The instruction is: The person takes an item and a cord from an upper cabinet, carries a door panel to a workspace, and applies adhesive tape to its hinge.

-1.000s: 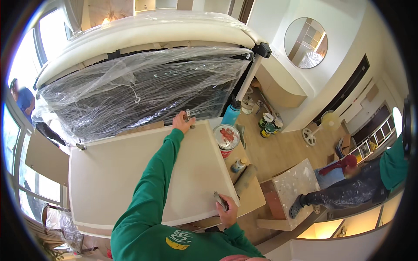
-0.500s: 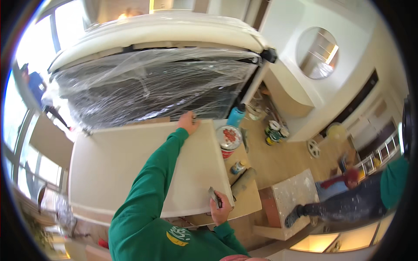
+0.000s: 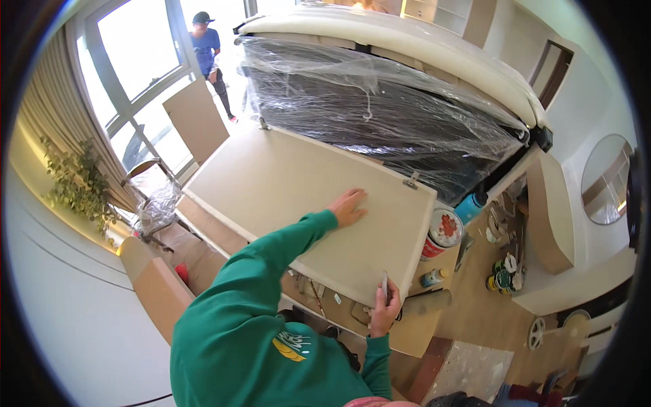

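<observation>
A large cream cabinet door (image 3: 285,176) lies flat on the work surface, with a metal hinge (image 3: 411,180) at its far right edge and another hinge (image 3: 264,124) at the far left corner. My left hand (image 3: 348,207) rests open on the door's face, fingers stretched out. At the door's near right corner, my right hand (image 3: 384,313) is closed round a thin, flat-bladed scraper (image 3: 385,286), its blade pointing up. The lower part of that tool is hidden in my fingers.
Right of the door stand an open paint can (image 3: 445,230), a blue bottle (image 3: 470,205) and a small bottle (image 3: 432,277). A plastic-wrapped piece of furniture (image 3: 380,108) rises behind. Another person (image 3: 206,57) stands by the windows. A wrapped chair (image 3: 156,200) is at left.
My left hand has moved from the door's far edge, by the hinge, onto the middle of its face. My right hand still holds the scraper, and the view has turned left.
</observation>
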`<state>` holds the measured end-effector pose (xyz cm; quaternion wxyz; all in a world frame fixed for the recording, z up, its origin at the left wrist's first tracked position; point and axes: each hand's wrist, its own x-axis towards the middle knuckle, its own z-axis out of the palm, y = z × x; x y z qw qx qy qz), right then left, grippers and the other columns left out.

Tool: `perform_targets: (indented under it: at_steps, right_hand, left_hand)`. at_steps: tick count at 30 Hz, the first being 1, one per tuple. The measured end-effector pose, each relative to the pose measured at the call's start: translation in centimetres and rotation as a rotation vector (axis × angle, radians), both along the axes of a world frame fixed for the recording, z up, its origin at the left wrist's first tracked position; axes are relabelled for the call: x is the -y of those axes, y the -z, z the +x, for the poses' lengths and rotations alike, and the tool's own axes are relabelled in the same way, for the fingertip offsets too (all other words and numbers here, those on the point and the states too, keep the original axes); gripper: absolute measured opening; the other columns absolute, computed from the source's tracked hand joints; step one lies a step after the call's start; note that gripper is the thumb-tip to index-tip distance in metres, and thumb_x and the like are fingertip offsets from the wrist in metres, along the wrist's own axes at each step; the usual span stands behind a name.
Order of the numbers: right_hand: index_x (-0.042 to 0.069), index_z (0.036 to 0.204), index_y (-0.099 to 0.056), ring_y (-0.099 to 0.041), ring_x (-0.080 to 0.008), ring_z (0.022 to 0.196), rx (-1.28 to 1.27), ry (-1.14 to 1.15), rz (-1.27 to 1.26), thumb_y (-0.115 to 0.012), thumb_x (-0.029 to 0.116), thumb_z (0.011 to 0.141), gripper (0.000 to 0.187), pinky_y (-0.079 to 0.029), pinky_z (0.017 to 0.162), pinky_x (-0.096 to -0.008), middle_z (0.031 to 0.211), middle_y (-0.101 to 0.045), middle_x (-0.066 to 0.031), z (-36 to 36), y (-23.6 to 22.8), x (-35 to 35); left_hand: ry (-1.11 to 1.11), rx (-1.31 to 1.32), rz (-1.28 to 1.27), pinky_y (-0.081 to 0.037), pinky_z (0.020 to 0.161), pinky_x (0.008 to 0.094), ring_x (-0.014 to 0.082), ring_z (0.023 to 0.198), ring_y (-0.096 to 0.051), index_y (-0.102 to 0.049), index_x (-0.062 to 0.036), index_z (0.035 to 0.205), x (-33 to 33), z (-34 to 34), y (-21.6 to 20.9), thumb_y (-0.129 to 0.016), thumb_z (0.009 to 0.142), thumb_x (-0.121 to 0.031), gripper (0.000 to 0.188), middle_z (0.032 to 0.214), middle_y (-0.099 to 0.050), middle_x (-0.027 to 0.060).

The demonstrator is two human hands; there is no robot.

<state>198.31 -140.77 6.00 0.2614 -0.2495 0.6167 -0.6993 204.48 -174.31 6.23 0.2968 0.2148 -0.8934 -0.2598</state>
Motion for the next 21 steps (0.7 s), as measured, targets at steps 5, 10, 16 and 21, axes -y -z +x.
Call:
perform_targets:
  at_steps: [5, 10, 16, 21]
  right_hand:
    - [-0.002, 0.128, -0.054, -0.061, -0.0154, 0.103, 0.043, 0.000, 0.024, -0.060, 0.010, 0.094, 0.036, -0.049, 0.091, -0.0292, 0.114, -0.063, -0.0095, -0.2, 0.4, 0.0]
    - [0.000, 0.127, -0.058, -0.061, -0.0146, 0.100, -0.085, 0.095, 0.082, -0.058, 0.016, 0.097, 0.034, -0.048, 0.084, -0.0281, 0.113, -0.063, -0.0060, 1.7, -0.2, 1.7]
    - [0.006, 0.134, -0.055, -0.062, -0.0146, 0.098, 0.002, 0.253, 0.081, -0.052, 0.031, 0.100, 0.042, -0.046, 0.072, -0.0270, 0.122, -0.062, -0.0043, 7.1, -0.5, 7.1]
    - [0.005, 0.132, -0.056, -0.063, -0.0184, 0.103, 0.011, 0.145, 0.062, -0.051, 0.029, 0.100, 0.040, -0.047, 0.073, -0.0308, 0.125, -0.062, -0.0054, 13.4, -1.9, 15.2]
  left_hand:
    - [-0.306, -0.254, -0.007, -0.050, 0.096, 0.0409, 0.0327, 0.114, -0.059, -0.059, -0.0078, 0.124, -2.4, 18.8, -2.6, -0.069, 0.088, -0.012, 0.038, 0.124, -0.061, 0.0145]
    - [-0.890, -0.490, 0.111, -0.054, 0.086, 0.0349, 0.0238, 0.103, -0.065, -0.063, -0.0043, 0.119, -3.8, 41.3, 1.8, -0.068, 0.087, -0.008, 0.032, 0.112, -0.066, 0.0130]
    - [-1.293, -0.497, 0.327, -0.055, 0.080, 0.0296, 0.0157, 0.086, -0.067, -0.063, -0.0033, 0.114, -10.6, 62.9, 10.4, -0.065, 0.090, -0.010, 0.025, 0.095, -0.069, 0.0082]
    - [-1.326, -0.476, 0.599, -0.055, 0.078, 0.0296, 0.0151, 0.084, -0.068, -0.064, -0.0036, 0.112, -13.5, 67.8, 15.3, -0.067, 0.089, -0.015, 0.026, 0.093, -0.070, 0.0077]
